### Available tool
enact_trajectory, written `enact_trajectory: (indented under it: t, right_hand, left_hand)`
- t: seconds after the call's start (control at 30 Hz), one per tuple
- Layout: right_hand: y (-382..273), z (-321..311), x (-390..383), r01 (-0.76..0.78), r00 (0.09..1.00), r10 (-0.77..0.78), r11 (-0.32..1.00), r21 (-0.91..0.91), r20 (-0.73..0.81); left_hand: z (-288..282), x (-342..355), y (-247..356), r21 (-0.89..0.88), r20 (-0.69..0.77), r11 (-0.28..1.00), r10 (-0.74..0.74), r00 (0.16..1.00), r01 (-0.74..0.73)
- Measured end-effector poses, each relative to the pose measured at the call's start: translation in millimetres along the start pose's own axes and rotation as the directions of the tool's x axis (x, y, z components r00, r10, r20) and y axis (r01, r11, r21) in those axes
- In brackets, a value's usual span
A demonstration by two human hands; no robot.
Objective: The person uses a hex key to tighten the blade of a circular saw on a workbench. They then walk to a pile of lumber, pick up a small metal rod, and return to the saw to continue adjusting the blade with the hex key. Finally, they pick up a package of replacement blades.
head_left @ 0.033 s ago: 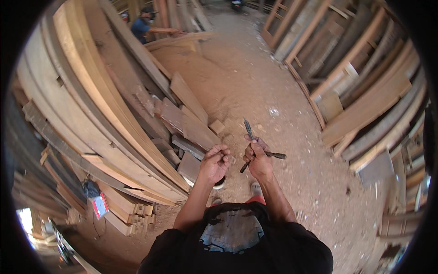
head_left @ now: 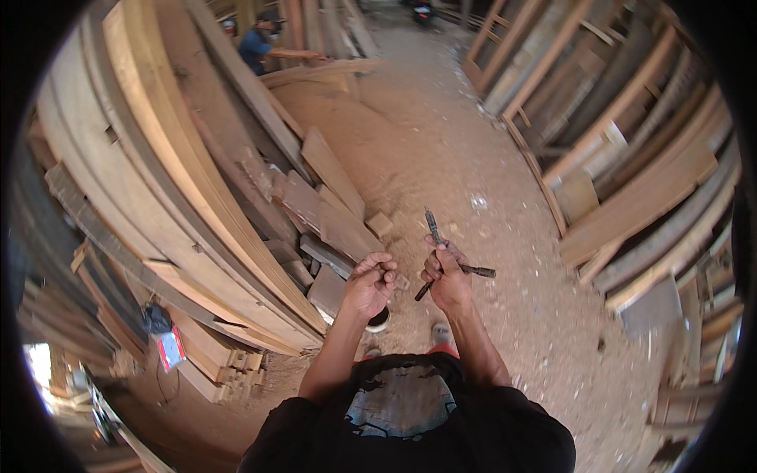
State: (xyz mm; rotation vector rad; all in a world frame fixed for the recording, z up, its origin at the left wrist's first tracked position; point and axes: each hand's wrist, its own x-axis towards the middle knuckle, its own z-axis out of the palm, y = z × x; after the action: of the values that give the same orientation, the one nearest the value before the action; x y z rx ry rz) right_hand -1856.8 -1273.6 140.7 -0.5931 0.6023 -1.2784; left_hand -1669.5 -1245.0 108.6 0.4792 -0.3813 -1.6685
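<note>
My right hand (head_left: 449,277) is closed round several slim, dark, pen-like tools. One tool (head_left: 430,224) with a thin tip points up and away, a dark rod (head_left: 478,271) sticks out to the right, and a dark end (head_left: 423,292) shows below the fingers at the left. Whether the rod and that end belong to one piece, I cannot tell. My left hand (head_left: 371,285) is held up at the left, apart from the right, fingers curled in a pinch. Anything between its fingertips is too small to make out. Below it is a round container (head_left: 378,318) with dark contents, partly hidden by my wrist.
Long planks (head_left: 150,118) lean along the left, with offcuts (head_left: 315,197) on the sawdust-strewn floor (head_left: 441,142). Boards and frames (head_left: 646,213) line the right. A co-worker (head_left: 260,47) reaches over timber at the far left. A red-and-white box (head_left: 170,350) lies by stacked wood.
My view has shifted slightly, so the surroundings sit a little further right. More of the round container shows under my left wrist. Both hands keep nearly the same pose.
</note>
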Motion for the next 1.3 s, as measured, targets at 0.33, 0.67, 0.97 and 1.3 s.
enact_trajectory:
  t: [0.33,0.67,0.97,1.3]
  right_hand:
    - [-65.7,-32.1,120.5,0.175,0.979,-0.116,0.899,-0.402,0.166]
    - [-102.6,-56.0,166.3,0.521,0.843,-0.43,0.505,-0.688,0.323]
    - [-80.4,-49.7,158.5,0.504,0.863,-0.32,0.58,-0.64,0.39]
    - [-57.2,-42.6,145.8,0.53,0.809,-0.192,0.647,-0.548,0.555]
  left_hand:
    - [53.8,58.6,-22.4,0.086,-0.062,0.945,0.322,0.945,-0.317]
    - [60.9,61.9,-53.6,0.154,-0.335,0.951,0.304,0.892,-0.267]
    - [76.7,73.9,-57.6,0.499,-0.271,0.823,0.445,0.854,-0.271]
    - [107.0,99.8,-34.3,0.804,-0.139,0.539,0.583,0.801,-0.252]
